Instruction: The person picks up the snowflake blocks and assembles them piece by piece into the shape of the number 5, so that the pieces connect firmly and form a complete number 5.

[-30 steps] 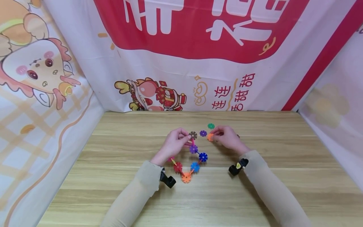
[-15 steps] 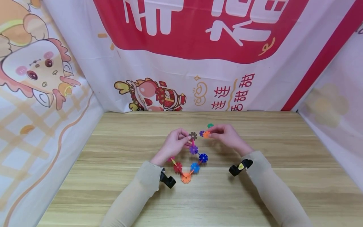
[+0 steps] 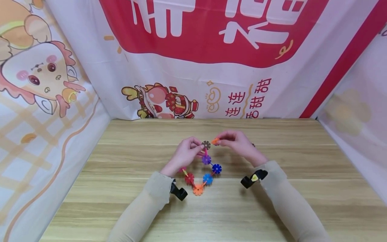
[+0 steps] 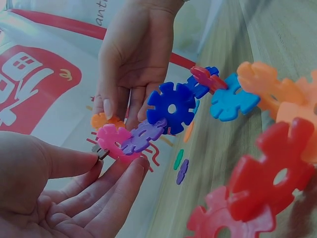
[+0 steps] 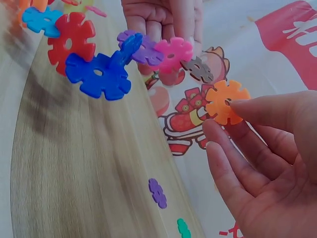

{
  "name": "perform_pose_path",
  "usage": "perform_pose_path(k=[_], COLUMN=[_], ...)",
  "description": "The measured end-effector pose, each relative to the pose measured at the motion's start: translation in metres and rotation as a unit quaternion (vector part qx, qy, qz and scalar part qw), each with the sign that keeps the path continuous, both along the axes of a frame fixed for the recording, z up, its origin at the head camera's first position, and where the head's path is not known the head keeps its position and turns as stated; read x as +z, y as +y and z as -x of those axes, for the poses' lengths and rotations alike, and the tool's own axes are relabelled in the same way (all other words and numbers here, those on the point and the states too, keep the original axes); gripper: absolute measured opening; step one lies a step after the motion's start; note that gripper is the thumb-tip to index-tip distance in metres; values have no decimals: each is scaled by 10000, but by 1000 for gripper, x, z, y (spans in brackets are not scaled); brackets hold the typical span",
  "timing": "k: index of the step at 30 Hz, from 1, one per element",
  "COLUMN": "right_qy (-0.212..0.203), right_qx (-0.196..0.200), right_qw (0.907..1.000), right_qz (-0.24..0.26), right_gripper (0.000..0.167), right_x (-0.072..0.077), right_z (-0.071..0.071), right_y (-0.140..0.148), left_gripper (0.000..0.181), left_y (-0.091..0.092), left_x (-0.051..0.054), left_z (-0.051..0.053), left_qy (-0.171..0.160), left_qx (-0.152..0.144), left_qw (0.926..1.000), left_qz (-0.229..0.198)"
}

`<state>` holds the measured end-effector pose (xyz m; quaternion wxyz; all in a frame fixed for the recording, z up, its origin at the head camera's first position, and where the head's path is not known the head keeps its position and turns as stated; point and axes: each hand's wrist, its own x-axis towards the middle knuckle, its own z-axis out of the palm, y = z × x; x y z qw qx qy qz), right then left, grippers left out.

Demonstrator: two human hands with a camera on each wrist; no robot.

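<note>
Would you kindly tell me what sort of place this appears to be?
Likely an indoor craft or play booth, judging by the pale wood-grain table, the white printed cloth hangings on three sides, and the linked multicoloured, notched plastic discs.

desk (image 3: 211,218): pale wood-grain top, grain running side to side in head view, far edge meeting white back cloth (image 3: 187,72). back cloth print: big red panel (image 3: 205,50) with white characters, small cartoon figure (image 3: 167,101) below, red lettering (image 3: 263,85), slanted red stripe (image 3: 346,62) at right. left cloth (image 3: 60,134): cartoon face, tan check. right cloth (image 3: 362,134): whitish, blurry yellow patch. light soft, fairly even.
</note>
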<state>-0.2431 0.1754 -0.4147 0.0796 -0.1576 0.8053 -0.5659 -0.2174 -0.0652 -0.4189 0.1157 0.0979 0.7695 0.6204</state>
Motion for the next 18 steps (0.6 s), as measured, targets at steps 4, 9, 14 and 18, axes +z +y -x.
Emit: perform_pose_path(k=[4,9,14,18], right_qy=[19,40,99,202], right_qx=[64,97,24,-89], right_qw=[9999,9997,9996,9997], right_qz=[80,206,263,126], right_gripper=[19,18,16,15], right_x=[0,-2,-7,-8], right_z=[0,1,1,0], right_y=[-4,-7,-10,-12], left_gripper=[8,10,14,15], left_y=[0,0,1,2], left_x=[0,0,1,1], left_z=[1,0,-1,-1], left_qy=[-30,-75,-73,-73], left_qx=[-21,-21,-41,-21], left_qw=[10000,10000,9999,9999], left_qz=[52,42,65,134])
